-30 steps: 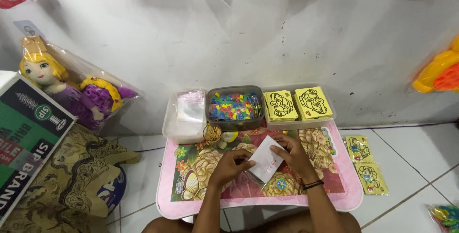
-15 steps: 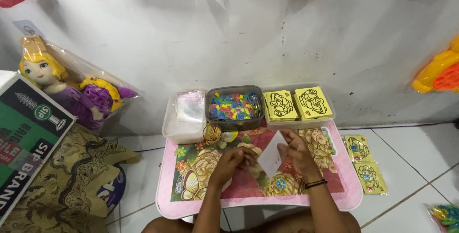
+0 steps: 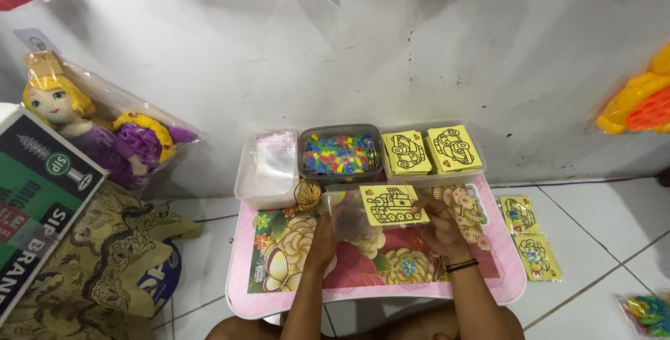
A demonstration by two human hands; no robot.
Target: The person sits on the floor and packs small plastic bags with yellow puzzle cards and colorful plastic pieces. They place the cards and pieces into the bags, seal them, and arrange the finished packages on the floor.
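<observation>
We hold yellow card (image 3: 393, 204) with black line drawing over pink floral table (image 3: 377, 291): right hand (image 3: 441, 223) pinches its right edge, left hand (image 3: 322, 237) grips clear sleeve (image 3: 347, 216) beside it. Behind: grey tub (image 3: 339, 153) full of multicoloured small pieces; clear tub (image 3: 268, 165) holds clear bags; third tub (image 3: 433, 151) holds two yellow card stacks.

The small table (image 3: 488, 281) is pink, its top printed with cream, yellow and pink flowers and green leaves. Near its far edge a yellow card (image 3: 392, 205) bears a black line drawing; yellow cards (image 3: 431, 150) in the right-hand tray match it. The grey tray (image 3: 340, 153) holds blue, green, yellow and red bits.
</observation>
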